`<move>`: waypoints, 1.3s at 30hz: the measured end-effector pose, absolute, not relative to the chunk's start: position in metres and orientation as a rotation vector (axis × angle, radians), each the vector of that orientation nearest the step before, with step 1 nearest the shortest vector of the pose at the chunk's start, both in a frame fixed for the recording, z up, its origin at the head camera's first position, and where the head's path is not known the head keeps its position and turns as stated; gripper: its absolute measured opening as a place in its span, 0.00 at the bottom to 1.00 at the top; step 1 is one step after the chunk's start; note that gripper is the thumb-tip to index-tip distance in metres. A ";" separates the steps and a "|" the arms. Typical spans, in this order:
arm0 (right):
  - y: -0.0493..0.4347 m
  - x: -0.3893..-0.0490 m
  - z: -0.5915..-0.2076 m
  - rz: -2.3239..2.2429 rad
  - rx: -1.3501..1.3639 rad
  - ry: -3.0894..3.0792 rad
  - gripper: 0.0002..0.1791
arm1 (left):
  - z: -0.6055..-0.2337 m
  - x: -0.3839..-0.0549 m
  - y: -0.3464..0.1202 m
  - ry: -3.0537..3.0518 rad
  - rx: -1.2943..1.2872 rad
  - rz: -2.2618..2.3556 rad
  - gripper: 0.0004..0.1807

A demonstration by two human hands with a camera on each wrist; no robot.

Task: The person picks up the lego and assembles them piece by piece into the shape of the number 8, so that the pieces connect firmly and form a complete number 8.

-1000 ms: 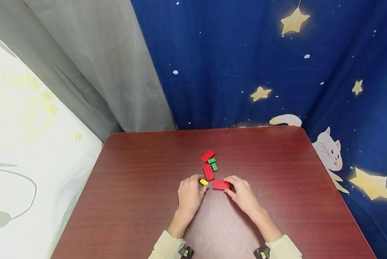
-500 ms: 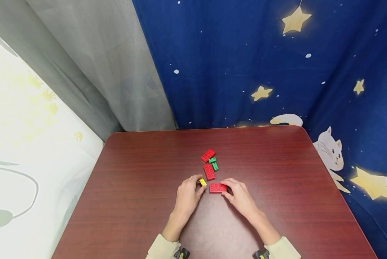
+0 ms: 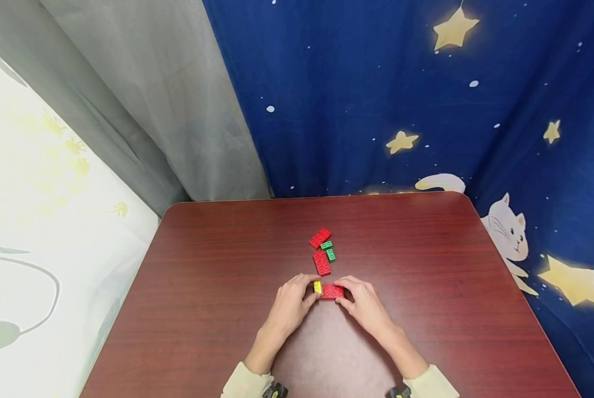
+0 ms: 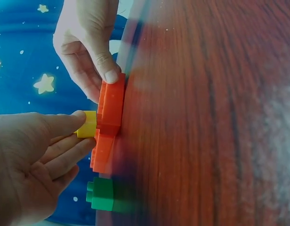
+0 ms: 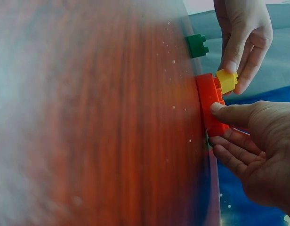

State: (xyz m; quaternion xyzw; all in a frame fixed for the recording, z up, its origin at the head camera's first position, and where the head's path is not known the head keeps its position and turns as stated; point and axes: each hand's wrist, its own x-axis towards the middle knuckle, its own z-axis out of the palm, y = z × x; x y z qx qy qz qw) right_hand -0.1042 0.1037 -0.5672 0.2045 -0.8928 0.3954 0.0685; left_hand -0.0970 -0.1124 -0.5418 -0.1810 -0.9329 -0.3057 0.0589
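Note:
My left hand (image 3: 288, 305) pinches a small yellow toy brick (image 3: 317, 287) between thumb and fingers. The yellow brick is at the left end of a red eight-stud toy brick (image 3: 332, 292); in the right wrist view the yellow brick (image 5: 226, 81) sits over the studs of the red brick (image 5: 210, 101), but whether it is pressed fully down I cannot tell. From the right, my right hand (image 3: 367, 305) grips the red brick's other end, thumb on the near side. The red brick rests on the table.
Just behind the hands lies a second red brick (image 3: 321, 263). Beyond it are two small green bricks, one nearer (image 3: 330, 255) and one farther (image 3: 326, 245), and a third red brick (image 3: 320, 237). The brown table (image 3: 217, 265) ends at curtains behind.
The yellow brick has moved right and toward me with my left hand, turning upright onto the red brick's left end. My right hand has slid the red brick left and slightly nearer.

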 end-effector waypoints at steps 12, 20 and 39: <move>0.102 -0.103 -0.569 1.187 0.615 -2.688 0.19 | -0.542 -0.096 -0.115 -2.858 -0.605 -0.913 0.22; 0.103 -0.104 -0.572 1.246 0.590 -2.668 0.20 | -0.541 -0.097 -0.115 -2.848 -0.624 -0.921 0.21; 0.105 -0.104 -0.569 1.263 0.573 -2.663 0.21 | -0.541 -0.101 -0.113 -2.852 -0.667 -0.836 0.19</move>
